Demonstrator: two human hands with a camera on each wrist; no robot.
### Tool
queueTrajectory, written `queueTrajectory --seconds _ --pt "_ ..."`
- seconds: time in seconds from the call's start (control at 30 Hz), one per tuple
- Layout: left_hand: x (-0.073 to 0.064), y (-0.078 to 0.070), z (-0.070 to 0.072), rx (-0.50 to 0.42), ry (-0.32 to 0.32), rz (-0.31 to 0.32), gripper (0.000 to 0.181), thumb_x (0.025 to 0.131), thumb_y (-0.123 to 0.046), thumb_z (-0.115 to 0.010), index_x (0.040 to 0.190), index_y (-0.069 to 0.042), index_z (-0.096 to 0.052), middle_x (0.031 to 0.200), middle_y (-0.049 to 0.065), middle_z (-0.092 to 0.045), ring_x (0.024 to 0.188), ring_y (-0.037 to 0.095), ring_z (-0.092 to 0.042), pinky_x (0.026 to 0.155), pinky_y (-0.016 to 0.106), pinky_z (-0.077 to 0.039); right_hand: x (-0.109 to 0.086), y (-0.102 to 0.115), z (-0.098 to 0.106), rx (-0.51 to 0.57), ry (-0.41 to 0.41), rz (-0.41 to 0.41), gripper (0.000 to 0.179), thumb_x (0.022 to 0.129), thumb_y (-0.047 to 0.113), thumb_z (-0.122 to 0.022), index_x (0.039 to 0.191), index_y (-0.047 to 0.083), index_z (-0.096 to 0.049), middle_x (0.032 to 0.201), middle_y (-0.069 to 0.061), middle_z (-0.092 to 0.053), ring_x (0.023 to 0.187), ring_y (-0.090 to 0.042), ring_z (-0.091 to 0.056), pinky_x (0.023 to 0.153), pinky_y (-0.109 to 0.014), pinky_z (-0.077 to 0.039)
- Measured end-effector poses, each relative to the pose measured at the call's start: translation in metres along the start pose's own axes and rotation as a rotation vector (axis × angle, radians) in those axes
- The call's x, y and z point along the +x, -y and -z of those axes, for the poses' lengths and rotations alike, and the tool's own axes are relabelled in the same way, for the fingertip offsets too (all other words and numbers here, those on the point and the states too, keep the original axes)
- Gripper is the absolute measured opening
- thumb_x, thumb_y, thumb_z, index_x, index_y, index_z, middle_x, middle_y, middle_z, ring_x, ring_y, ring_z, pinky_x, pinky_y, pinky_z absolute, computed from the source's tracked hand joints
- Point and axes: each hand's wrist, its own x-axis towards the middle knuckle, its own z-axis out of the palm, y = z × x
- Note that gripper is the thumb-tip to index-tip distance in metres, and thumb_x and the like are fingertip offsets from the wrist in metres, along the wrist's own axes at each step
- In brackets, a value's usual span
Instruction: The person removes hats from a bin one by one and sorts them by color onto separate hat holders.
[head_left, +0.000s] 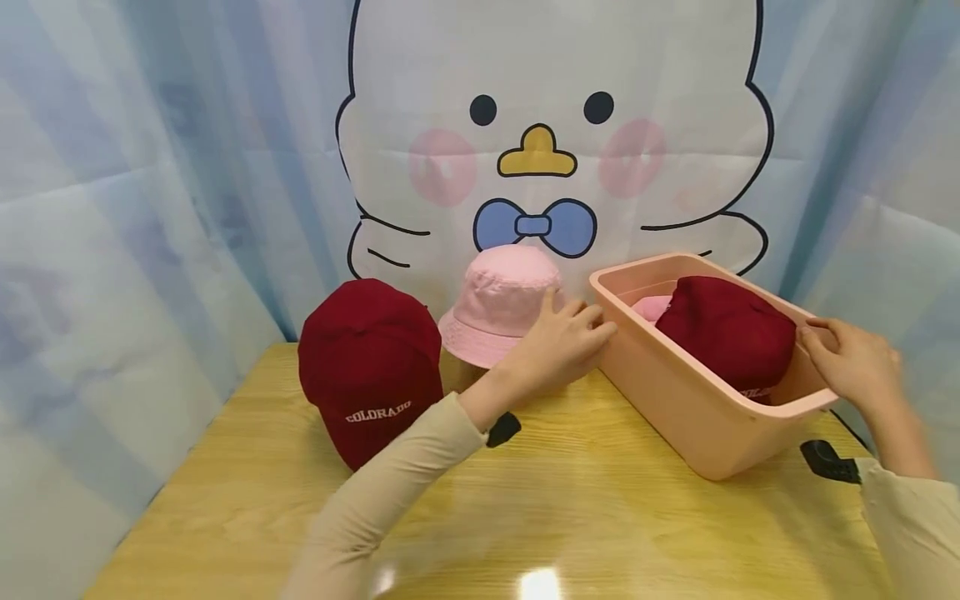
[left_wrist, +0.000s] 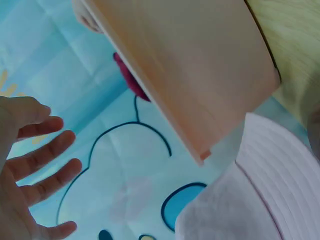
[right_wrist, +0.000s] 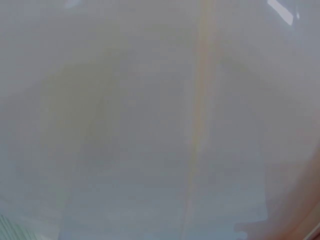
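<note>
Beige sleeve [head_left: 388, 496] foremost; pink bucket hat [head_left: 498, 300] near spread left hand [head_left: 566, 337]; right hand [head_left: 860, 364] apparently grips tub [head_left: 660, 396].

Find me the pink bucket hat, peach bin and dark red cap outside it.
Pink bucket hat [head_left: 504, 303], head view, front of crown.
Peach bin [head_left: 660, 393], head view, long outer wall.
Dark red cap [head_left: 372, 365], head view, crown above lettering.

The left arm, in a fitted cream fabric sleeve [head_left: 397, 479], slants up and rightward from the lower edge of the head view to a bare left hand [head_left: 564, 342], its fingers loosely bent; the left wrist view shows them spread apart and holding nothing. At the right, a second cream fabric sleeve [head_left: 911, 521] ends below a bare right hand [head_left: 862, 367], which reaches up and leftward, thumb and fingers bent in a grip.
</note>
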Motion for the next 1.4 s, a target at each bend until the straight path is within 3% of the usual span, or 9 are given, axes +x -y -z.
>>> queueTrajectory --seconds 0.33,0.57,0.77,0.9,1.07,1.2,1.4 --pt "0.082 -0.023 -0.039 0.021 0.026 -0.051 0.023 0.094 -0.032 -0.037 0.107 -0.024 -0.054 0.11 -0.006 -0.055 0.102 0.014 -0.047 0.093 0.045 -0.03 -0.001 0.001 0.0 0.053 0.0 0.002 0.057 0.094 0.04 -0.027 0.126 -0.004 -0.04 0.124 -0.039 -0.037 0.105 -0.057 -0.028 0.08 -0.062 -0.019" --pt "0.121 -0.045 -0.06 -0.046 0.143 -0.001 0.031 0.095 -0.038 -0.032 0.12 -0.024 -0.045 0.125 -0.008 -0.047 0.117 0.015 -0.038 0.099 0.047 -0.029 -0.003 0.001 -0.003 0.023 0.001 0.016 0.056 0.094 0.041 -0.028 0.123 -0.005 -0.043 0.121 -0.039 -0.04 0.102 -0.057 -0.032 0.077 -0.061 -0.022" --pt "0.149 -0.067 -0.065 -0.155 0.241 0.056 0.044 0.095 -0.043 -0.028 0.136 -0.029 -0.029 0.143 -0.011 -0.03 0.132 0.014 -0.024 0.105 0.047 -0.021 -0.005 0.002 -0.003 0.039 -0.015 0.008 0.054 0.095 0.039 -0.028 0.122 -0.005 -0.044 0.121 -0.039 -0.041 0.103 -0.056 -0.032 0.077 -0.061 -0.021" --pt "0.16 -0.075 -0.069 -0.151 0.294 0.076 0.045 0.095 -0.045 -0.026 0.138 -0.033 -0.024 0.145 -0.014 -0.025 0.135 0.014 -0.019 0.106 0.047 -0.02 -0.004 0.003 0.001 0.038 -0.015 0.003 0.055 0.094 0.04 -0.028 0.122 -0.005 -0.044 0.121 -0.038 -0.041 0.103 -0.056 -0.031 0.079 -0.062 -0.021" --pt "0.159 -0.077 -0.076 -0.135 0.328 0.112 0.043 0.095 -0.045 -0.026 0.136 -0.034 -0.026 0.14 -0.014 -0.035 0.133 0.014 -0.023 0.104 0.047 -0.02 -0.003 0.005 0.0 0.046 -0.015 0.004 0.054 0.094 0.04 -0.028 0.121 -0.005 -0.045 0.122 -0.038 -0.041 0.104 -0.056 -0.031 0.08 -0.062 -0.02" --pt "0.156 -0.078 -0.078 -0.117 0.303 0.102 0.04 0.095 -0.044 -0.027 0.133 -0.032 -0.03 0.133 -0.011 -0.044 0.125 0.013 -0.034 0.102 0.047 -0.023 -0.003 0.005 0.0 0.049 -0.016 0.004 0.055 0.094 0.04 -0.028 0.121 -0.005 -0.044 0.122 -0.038 -0.04 0.105 -0.056 -0.031 0.081 -0.063 -0.019" --pt "0.155 -0.084 -0.077 -0.108 0.261 0.085 0.041 0.094 -0.047 -0.028 0.132 -0.031 -0.034 0.132 -0.01 -0.045 0.122 0.013 -0.036 0.102 0.048 -0.024 -0.003 0.004 0.0 0.05 -0.033 0.001 0.054 0.094 0.038 -0.028 0.12 -0.006 -0.045 0.12 -0.038 -0.041 0.104 -0.056 -0.032 0.081 -0.063 -0.02"
